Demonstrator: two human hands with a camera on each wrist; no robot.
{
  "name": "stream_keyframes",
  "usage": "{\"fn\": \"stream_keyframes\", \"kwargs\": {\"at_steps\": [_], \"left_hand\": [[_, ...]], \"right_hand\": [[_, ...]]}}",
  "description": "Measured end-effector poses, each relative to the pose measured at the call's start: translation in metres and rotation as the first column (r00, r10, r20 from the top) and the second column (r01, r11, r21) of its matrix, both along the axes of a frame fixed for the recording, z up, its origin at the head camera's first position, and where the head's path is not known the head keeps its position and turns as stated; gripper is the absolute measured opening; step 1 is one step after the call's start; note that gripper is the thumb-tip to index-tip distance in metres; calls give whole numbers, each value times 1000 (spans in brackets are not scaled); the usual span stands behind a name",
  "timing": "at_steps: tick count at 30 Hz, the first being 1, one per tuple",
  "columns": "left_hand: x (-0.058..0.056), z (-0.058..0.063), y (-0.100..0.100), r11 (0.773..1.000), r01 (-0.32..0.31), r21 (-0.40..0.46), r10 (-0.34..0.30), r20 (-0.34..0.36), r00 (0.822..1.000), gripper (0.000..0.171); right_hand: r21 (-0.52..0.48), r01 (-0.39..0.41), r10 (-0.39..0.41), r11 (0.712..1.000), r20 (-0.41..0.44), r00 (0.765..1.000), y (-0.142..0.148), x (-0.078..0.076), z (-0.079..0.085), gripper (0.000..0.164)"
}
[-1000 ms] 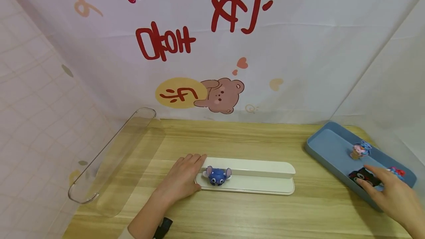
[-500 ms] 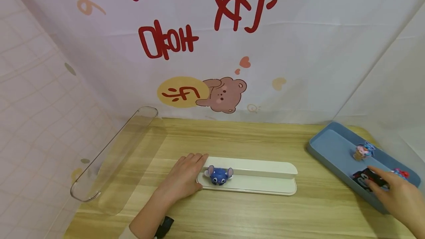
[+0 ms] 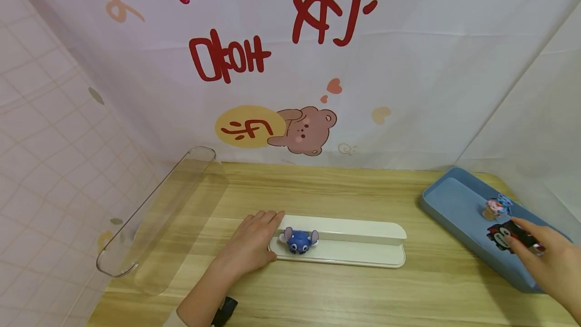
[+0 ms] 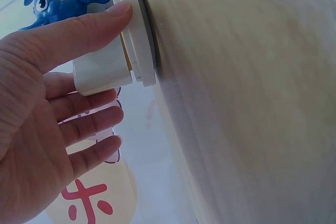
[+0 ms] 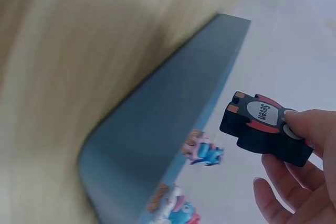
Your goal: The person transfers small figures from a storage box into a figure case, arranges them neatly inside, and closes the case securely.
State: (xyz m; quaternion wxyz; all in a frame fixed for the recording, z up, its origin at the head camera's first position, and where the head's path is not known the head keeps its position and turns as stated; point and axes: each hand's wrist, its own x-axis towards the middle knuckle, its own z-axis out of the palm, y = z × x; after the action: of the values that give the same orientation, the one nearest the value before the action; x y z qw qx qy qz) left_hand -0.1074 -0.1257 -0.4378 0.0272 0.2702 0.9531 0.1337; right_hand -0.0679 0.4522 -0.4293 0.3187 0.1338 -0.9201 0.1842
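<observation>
My right hand [image 3: 551,261] pinches a small black figure [image 5: 270,124] with a red-and-white front reading "seven". It hangs above the blue tray [image 3: 447,211], where a pink-and-blue figurine [image 3: 497,207] stands. A second figurine [image 5: 178,208] shows at the tray in the right wrist view; in the head view my hand hides it. My left hand [image 3: 249,241] holds the left end of a white two-step display stand [image 3: 354,254], thumb on the front edge and fingers behind. On its lower step, close to that hand, sits a blue big-eared figurine [image 3: 298,241].
A clear plastic cover [image 3: 161,216] lies at the left of the wooden table [image 3: 363,296]. Near my left forearm is a black object [image 3: 224,311], partly hidden. A printed white cloth [image 3: 408,64] hangs behind the table.
My right hand has lifted the black figure up from the tray. The left hand, the stand and the blue figurine have stayed put.
</observation>
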Motion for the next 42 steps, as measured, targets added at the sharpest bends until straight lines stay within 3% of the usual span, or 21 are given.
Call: {"fn": "stream_keyframes", "kwargs": {"at_steps": [5,12,19,31,42], "left_hand": [[0,0,0,1000,-3,-1,3,3,1000,94],[0,0,0,1000,-5,-5,5,2,1000,96],[0,0,0,1000,-5,-8,5,3,1000,96],[0,-1,1,1000,-5,-2,5,14,1000,96],[0,-1,1,1000,-5,-2,5,11,1000,96]], "right_hand": [[-69,-37,33,997,-59,998,-5,-2,8,92],[-117,-58,46,991,-102,994,-15,-2,16,96],[-89,-56,43,994,-143,989,-31,-1,24,91],[2,5,-5,1000,-92,996,-62,6,41,89],[-4,-90,89,996,-121,989,-91,4,38,77]]}}
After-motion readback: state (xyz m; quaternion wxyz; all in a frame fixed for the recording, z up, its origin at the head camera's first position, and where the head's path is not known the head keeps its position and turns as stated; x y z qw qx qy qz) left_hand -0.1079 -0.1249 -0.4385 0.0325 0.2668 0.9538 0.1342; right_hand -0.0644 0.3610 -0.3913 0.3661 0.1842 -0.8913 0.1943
